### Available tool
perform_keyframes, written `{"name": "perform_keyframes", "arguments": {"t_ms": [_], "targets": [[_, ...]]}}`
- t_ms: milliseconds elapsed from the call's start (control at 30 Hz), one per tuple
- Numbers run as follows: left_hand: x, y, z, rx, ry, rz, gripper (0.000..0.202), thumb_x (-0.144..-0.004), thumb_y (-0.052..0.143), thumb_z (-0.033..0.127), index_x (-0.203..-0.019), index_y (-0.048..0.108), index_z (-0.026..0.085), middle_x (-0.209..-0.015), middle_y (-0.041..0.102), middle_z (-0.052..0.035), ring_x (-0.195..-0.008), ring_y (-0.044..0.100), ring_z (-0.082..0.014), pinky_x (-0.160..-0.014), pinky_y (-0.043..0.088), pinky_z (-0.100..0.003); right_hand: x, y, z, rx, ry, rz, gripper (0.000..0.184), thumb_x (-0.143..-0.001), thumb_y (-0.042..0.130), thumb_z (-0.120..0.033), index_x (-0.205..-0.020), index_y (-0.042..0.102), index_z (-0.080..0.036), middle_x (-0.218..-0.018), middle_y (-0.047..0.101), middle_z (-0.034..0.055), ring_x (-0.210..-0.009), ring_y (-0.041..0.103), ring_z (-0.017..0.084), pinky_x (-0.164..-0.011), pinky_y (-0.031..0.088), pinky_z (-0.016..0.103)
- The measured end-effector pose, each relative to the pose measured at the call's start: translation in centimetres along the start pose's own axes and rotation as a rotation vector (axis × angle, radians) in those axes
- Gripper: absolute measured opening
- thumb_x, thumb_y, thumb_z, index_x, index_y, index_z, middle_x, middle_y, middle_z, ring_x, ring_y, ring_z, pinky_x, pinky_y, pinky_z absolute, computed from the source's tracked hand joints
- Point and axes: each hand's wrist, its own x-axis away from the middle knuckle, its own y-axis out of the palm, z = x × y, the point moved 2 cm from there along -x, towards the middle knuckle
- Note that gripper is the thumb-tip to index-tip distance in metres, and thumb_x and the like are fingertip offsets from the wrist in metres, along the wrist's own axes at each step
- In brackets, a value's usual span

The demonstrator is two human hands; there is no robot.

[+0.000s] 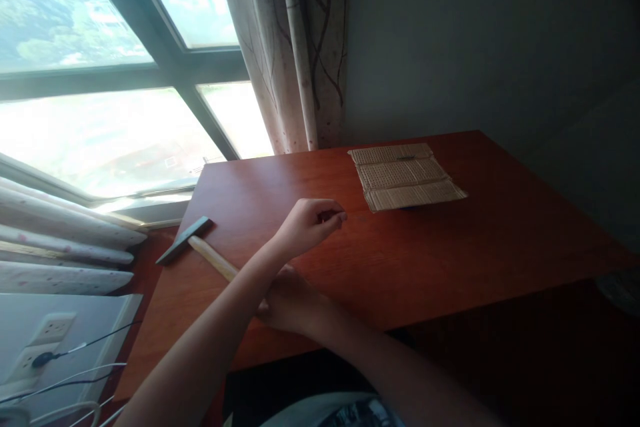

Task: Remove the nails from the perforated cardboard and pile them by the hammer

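Note:
My left hand reaches over the table with its fingers curled and the thumb and fingertips together. Whatever is in that pinch, if anything, is too small to make out. Behind my left forearm, my right hand is closed around the wooden handle of a hammer; the forearm hides part of this grip. The hammer's dark metal head lies at the table's left side, near the window. To the right of my left hand, apart from it, a flattened piece of corrugated cardboard rests on the table. A small dark mark shows near its far edge.
The reddish-brown wooden table stands against a grey wall. A window and patterned curtains are at the left and back. A wall socket with plugged-in cables is at the lower left.

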Motion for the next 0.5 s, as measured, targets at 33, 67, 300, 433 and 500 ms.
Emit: {"name": "perform_keyframes", "arguments": {"t_ms": [33, 67, 300, 433, 500], "targets": [[-0.3, 0.0, -0.5, 0.043, -0.03, 0.014, 0.019, -0.091, 0.06, 0.029, -0.088, 0.073, 0.016, -0.074, 0.072, -0.0027, -0.063, 0.061, -0.0121, -0.059, 0.046, -0.022, 0.8, -0.8, 0.6, -0.001, -0.007, 0.001, 0.012, -0.084, 0.065, -0.022, -0.096, 0.068, -0.021, -0.1, 0.071, 0.0028, -0.096, 0.065, 0.02, -0.084, 0.052, 0.03], [-0.6, 0.0, -1.0, 0.092, -0.068, 0.036, 0.02, -0.091, 0.061, 0.032, -0.088, 0.073, 0.015, -0.076, 0.072, -0.004, -0.066, 0.063, -0.0135, -0.06, 0.048, -0.023, 1.7, -2.0, 1.6, -0.02, 0.023, 0.042, 0.017, -0.085, 0.064, -0.023, -0.101, 0.068, -0.02, -0.1, 0.07, 0.0047, -0.091, 0.065, 0.02, -0.08, 0.053, 0.031], [-1.9, 1.5, -3.1, 0.511, -0.429, 0.127, 0.042, -0.088, 0.064, 0.052, -0.111, 0.065, 0.016, -0.111, 0.072, -0.013, -0.087, 0.071, -0.0182, -0.065, 0.051, -0.023, 12.4, -14.1, 12.7, -0.249, 0.418, 0.575, 0.026, -0.088, 0.062, -0.039, -0.106, 0.071, -0.022, -0.103, 0.073, 0.0078, -0.091, 0.068, 0.021, -0.082, 0.054, 0.038], [-3.7, 3.3, -2.9, 0.657, -0.524, 0.019, 0.05, -0.089, 0.063, 0.055, -0.127, 0.057, 0.022, -0.139, 0.059, -0.0154, -0.086, 0.073, -0.0196, -0.066, 0.055, -0.027, 18.9, -21.1, 18.3, -0.376, 0.633, 0.894, 0.03, -0.079, 0.07, -0.043, -0.099, 0.075, -0.022, -0.094, 0.074, 0.0103, -0.076, 0.065, 0.02, -0.064, 0.05, 0.032], [-4.9, 4.3, -2.9, 0.723, -0.527, -0.043, 0.056, -0.09, 0.06, 0.059, -0.132, 0.053, 0.024, -0.147, 0.052, -0.0165, -0.082, 0.073, -0.0198, -0.067, 0.057, -0.029, 20.6, -24.1, 20.1, -0.53, 0.646, 1.066, 0.024, -0.077, 0.07, -0.041, -0.093, 0.075, -0.023, -0.096, 0.073, 0.0118, -0.076, 0.065, 0.02, -0.06, 0.048, 0.031]]}}
